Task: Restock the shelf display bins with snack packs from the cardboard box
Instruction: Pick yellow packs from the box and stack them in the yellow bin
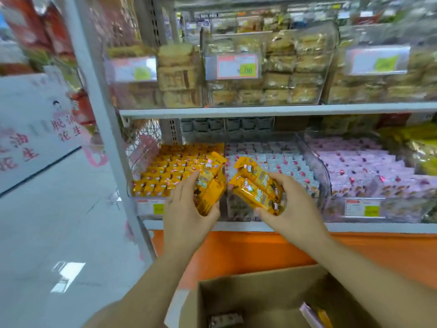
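Note:
My left hand [186,209] grips a bunch of orange snack packs [210,183] in front of the lower shelf. My right hand [290,204] grips another bunch of orange snack packs [256,185] right beside it. Both bunches hang just in front of the clear display bin [151,150] filled with rows of the same orange packs [170,169]. The open cardboard box [257,301] sits below, between my forearms, with a few packs on its bottom.
Neighbouring clear bins hold white-and-red packs [272,166] and pink packs [364,169]. The upper shelf [272,111] carries bins of biscuit packs with price tags. An orange base panel [248,252] runs under the lower shelf. The grey floor [59,221] lies to the left.

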Available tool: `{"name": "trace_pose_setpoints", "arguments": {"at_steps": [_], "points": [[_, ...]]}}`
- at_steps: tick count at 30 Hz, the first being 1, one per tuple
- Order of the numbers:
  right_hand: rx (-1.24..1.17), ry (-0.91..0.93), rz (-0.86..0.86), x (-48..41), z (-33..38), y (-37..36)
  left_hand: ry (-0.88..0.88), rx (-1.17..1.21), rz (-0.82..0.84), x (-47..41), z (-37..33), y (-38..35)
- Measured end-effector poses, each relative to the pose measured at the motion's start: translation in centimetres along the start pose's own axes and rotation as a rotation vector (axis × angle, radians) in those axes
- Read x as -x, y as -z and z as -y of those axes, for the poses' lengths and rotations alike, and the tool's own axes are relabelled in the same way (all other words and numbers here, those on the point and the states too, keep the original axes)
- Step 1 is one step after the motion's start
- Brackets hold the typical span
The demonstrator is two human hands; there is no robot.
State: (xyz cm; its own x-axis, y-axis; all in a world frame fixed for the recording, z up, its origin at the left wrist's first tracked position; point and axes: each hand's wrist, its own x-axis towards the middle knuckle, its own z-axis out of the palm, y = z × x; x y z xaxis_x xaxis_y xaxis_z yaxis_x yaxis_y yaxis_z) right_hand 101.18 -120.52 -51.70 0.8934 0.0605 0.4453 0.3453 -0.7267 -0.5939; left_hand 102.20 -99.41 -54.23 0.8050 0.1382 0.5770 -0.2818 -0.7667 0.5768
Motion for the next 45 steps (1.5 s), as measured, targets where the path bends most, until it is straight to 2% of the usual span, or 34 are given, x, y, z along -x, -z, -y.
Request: {"name": "trace_pose_setpoints", "arguments": {"at_steps": [8, 15, 20, 22, 24, 27, 31, 36, 41, 45], "points": [[0.060, 0.067, 0.028, -7.0, 4.3, -6.7, 0.237, 0.302, -0.224, -5.0, 7.0, 1.0], [0.173, 0.106, 0.010, -12.9, 7.1, -10.9, 0.276, 0.332, -0.269, -7.2, 10.5, -0.2], [0.410, 0.059, 0.195, -15.4, 7.5, -13.8, 0.335, 0.314, -0.249, -7.7, 12.2, -0.3], [0.470, 0.102, 0.197, -15.8, 8.0, -14.2, 0.356, 0.336, -0.237, -7.6, 12.6, 0.0], [0.331, 0.165, 0.180, -16.1, 9.2, -14.3, 0.364, 0.321, -0.222, -7.7, 12.8, 0.2], [0.049, 0.179, 0.280, -16.3, 11.4, -14.9, 0.338, 0.242, -0.179, -8.0, 12.6, 0.5], [0.067, 0.156, 0.341, -16.9, 11.6, -15.6, 0.281, 0.234, -0.128, -8.1, 12.2, 0.6], [-0.354, -0.010, 0.168, -16.9, 10.3, -13.6, 0.182, 0.208, -0.078, -8.9, 11.7, 0.4], [-0.387, -0.008, 0.128, -16.1, 8.1, -11.7, 0.229, 0.083, 0.013, -9.9, 11.8, -0.1], [-0.270, -0.067, 0.180, -15.8, 6.5, -11.2, 0.273, -0.023, 0.049, -10.1, 11.4, -0.2]]}}
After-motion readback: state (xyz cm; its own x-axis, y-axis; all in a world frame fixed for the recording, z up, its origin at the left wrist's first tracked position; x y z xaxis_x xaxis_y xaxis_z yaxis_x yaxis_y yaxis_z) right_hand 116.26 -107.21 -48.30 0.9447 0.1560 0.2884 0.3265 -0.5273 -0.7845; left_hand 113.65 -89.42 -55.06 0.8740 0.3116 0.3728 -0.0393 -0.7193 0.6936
